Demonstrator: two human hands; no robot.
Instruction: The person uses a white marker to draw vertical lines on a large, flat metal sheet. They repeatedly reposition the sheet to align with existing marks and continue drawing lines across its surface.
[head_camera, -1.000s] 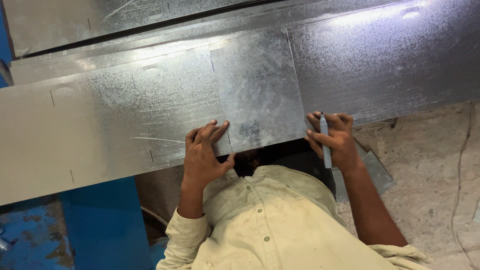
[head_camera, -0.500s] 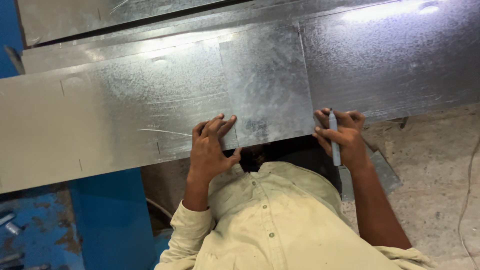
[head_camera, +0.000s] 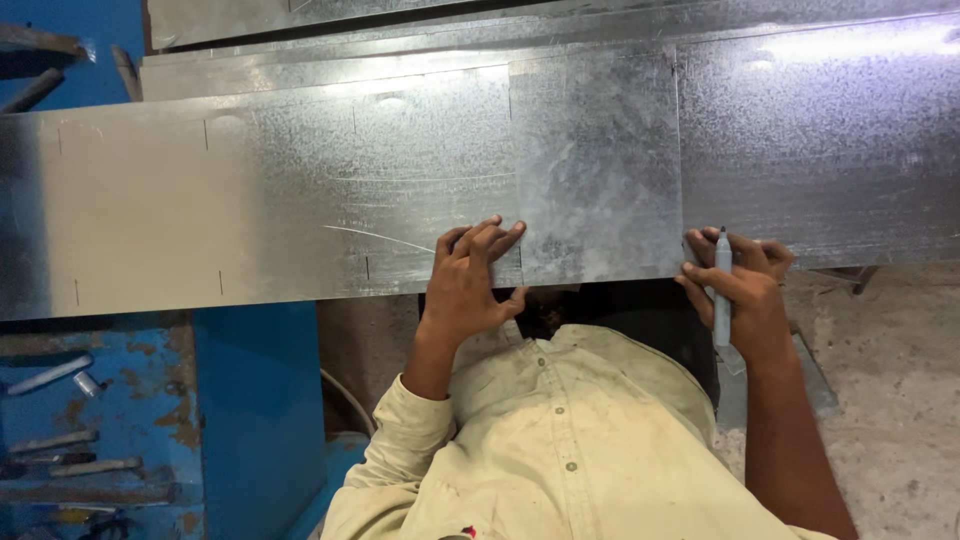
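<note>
A long galvanized metal sheet (head_camera: 300, 190) lies across the view, with short marks and a thin scribed line on it. My left hand (head_camera: 470, 280) grips its near edge, fingers flat on top and thumb underneath. My right hand (head_camera: 735, 290) holds the right end of the same edge, where the sheet meets another sheet (head_camera: 820, 150). A grey marker pen (head_camera: 722, 290) is clamped between the right hand's fingers, tip pointing away from me. My cream shirt (head_camera: 570, 440) fills the lower middle.
A blue machine frame (head_camera: 255, 400) stands at lower left, with metal rods (head_camera: 60, 370) lying on its rusty ledge. More sheet metal (head_camera: 400, 40) is stacked behind. A grey concrete floor (head_camera: 890, 400) shows at lower right.
The view has shifted, so the sheet and both hands sit lower and further right in the picture. Both hands keep the same hold on the sheet's edge.
</note>
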